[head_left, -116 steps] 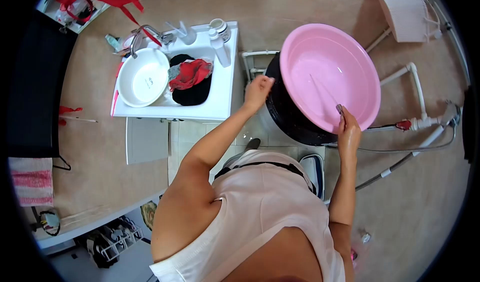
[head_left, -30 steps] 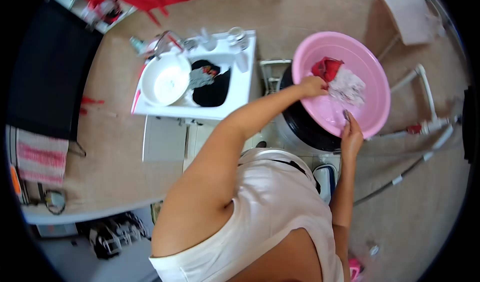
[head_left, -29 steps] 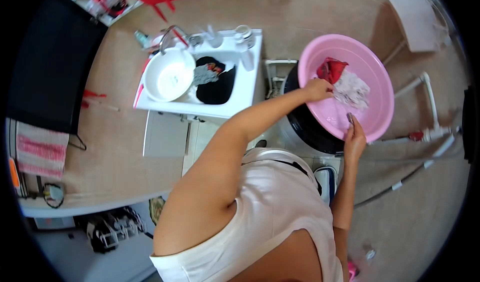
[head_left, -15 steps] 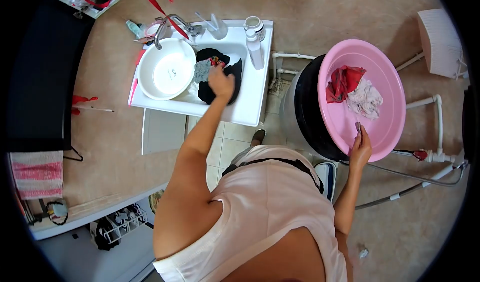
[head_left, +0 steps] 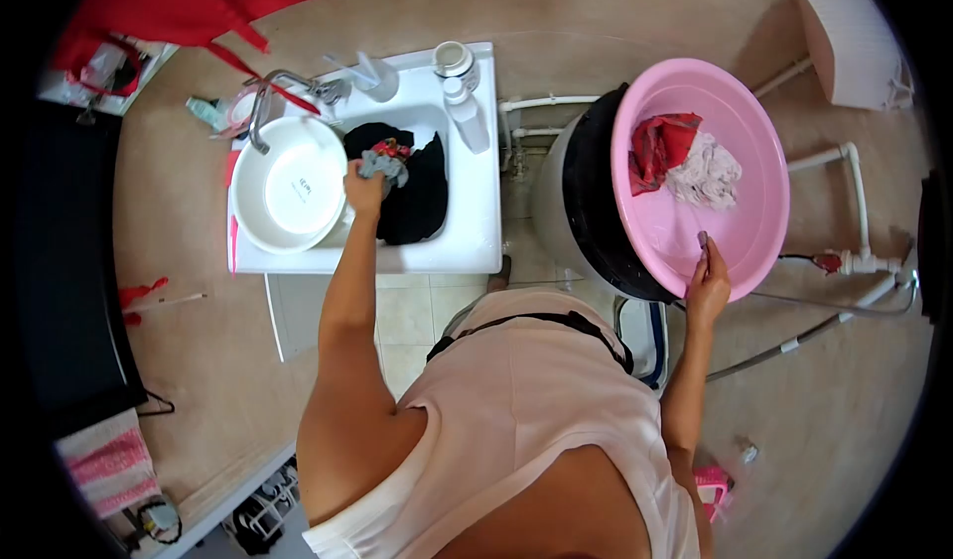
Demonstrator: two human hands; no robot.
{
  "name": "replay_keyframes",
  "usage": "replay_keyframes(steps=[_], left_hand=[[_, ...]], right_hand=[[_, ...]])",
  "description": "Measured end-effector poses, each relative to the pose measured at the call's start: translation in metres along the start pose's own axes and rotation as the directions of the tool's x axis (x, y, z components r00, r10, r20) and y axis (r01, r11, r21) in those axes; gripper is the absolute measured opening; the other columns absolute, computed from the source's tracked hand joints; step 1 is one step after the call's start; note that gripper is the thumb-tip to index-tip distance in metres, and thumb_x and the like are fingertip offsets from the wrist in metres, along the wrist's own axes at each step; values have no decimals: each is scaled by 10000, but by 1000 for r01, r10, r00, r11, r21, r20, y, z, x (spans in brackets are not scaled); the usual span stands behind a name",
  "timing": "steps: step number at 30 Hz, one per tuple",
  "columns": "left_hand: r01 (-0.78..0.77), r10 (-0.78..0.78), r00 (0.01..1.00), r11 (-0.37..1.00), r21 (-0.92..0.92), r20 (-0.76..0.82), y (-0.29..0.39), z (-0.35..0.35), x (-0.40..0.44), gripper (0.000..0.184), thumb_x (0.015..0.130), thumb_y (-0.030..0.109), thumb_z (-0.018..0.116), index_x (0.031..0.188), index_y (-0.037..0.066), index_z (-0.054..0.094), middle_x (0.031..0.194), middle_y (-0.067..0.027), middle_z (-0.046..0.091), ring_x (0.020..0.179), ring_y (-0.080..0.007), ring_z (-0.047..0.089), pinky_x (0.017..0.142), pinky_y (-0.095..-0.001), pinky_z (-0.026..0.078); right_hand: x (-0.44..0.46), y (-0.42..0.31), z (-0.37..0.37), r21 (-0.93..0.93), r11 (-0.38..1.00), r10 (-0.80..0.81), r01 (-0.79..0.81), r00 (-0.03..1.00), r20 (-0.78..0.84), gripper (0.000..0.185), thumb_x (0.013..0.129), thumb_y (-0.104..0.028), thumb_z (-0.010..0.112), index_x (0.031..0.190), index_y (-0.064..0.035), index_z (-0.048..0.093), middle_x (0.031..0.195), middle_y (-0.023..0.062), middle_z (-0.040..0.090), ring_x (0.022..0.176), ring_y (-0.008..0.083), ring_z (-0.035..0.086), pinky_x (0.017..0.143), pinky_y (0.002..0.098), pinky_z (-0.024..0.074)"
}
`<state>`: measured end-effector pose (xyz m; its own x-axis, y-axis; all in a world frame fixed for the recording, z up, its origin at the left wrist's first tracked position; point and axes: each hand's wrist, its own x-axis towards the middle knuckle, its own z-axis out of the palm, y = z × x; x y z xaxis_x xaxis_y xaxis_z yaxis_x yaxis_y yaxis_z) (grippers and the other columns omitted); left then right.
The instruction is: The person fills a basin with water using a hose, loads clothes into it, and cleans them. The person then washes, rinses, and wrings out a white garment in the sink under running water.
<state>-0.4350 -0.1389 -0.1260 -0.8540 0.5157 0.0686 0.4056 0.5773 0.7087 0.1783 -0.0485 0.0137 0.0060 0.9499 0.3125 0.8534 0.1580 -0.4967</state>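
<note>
The left hand (head_left: 365,194) held one gray cloth (head_left: 384,168) in one white sink (head_left: 476,202) at 11 o'clock, beside black clothes (head_left: 422,202) too bunched to count. One white bowl (head_left: 290,184) sat at the cloth's 9 o'clock. The right hand (head_left: 708,286) gripped one pink tub (head_left: 761,167) at 2 o'clock. Inside, one red cloth (head_left: 660,152) touched one white cloth (head_left: 707,172).

Left hand (head_left: 364,190) clutching grey cloth (head_left: 385,167) in white sink (head_left: 471,202), right hand (head_left: 708,286) gripping pink basin (head_left: 766,187)

A pale sleeveless top (head_left: 516,390) (its armholes wide) is showing, with a black waistband (head_left: 541,319) and dark shoe (head_left: 499,275).
</note>
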Motion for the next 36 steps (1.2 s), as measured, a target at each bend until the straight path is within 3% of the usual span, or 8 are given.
replay_keyframes(steps=[3,6,11,17,23,27,32,36], left_hand=[[-137,104,985,956,-259,-136,33,-26,-21,426,694,78,681,1094,33,543,923,-147,601,913,-233,584,851,-358,469],[-10,75,995,765,-644,73,153,-86,-68,398,744,15,621,1131,6,525,991,-99,588,888,-191,579,825,-307,478],[-45,270,947,656,-754,177,286,-95,-126,465,762,-9,607,1215,-9,498,1097,-115,572,945,-185,581,828,-295,500],[-95,721,561,543,-834,406,368,-37,-200,599,846,106,693,1390,87,443,1306,-113,496,1097,-175,531,851,-296,471],[-598,599,703,789,-137,383,214,9,-129,485,776,267,681,1207,64,591,1189,-164,601,1116,-337,551,952,-397,437],[-369,66,870,745,556,489,86,6,-105,878,681,364,770,1438,251,339,1506,-169,238,1371,-393,236,1025,-622,286],[-280,-125,870,671,687,477,49,-13,-94,872,671,387,784,1425,255,365,1464,-174,311,1324,-392,331,995,-578,372],[-280,82,934,772,570,348,19,2,-74,644,658,362,779,1241,169,581,1149,-165,584,1024,-362,593,867,-463,491]], right_hand=[[-1,-5,-3,-48,999,1,-2,1000,-17,312,903,-56,542,1189,-139,638,1056,134,678,911,310,669,776,377,526],[-3,1,1,-67,997,45,-47,998,-39,331,889,-49,548,1181,-174,639,1052,119,673,882,321,661,753,401,523],[-4,1,2,-126,991,21,-31,997,-77,284,885,-87,577,1152,-153,648,999,122,684,807,304,672,687,400,528],[-5,0,-2,-100,995,-10,0,996,-92,259,889,-106,571,1132,-144,655,979,120,684,810,305,668,689,407,526],[-7,17,10,-152,988,-37,31,999,-38,271,893,-119,561,1148,-135,650,971,138,673,816,328,655,687,427,516],[-4,13,8,-166,985,-52,46,998,-33,273,896,-127,563,1157,-124,644,957,140,670,801,338,650,669,430,512],[-2,7,6,-166,985,-52,49,999,-12,259,904,-129,561,1148,-120,647,950,143,673,807,337,652,673,425,515],[-1,5,4,-115,992,-59,57,998,-8,260,899,-120,567,1146,-119,650,967,146,677,818,333,659,684,422,518]])
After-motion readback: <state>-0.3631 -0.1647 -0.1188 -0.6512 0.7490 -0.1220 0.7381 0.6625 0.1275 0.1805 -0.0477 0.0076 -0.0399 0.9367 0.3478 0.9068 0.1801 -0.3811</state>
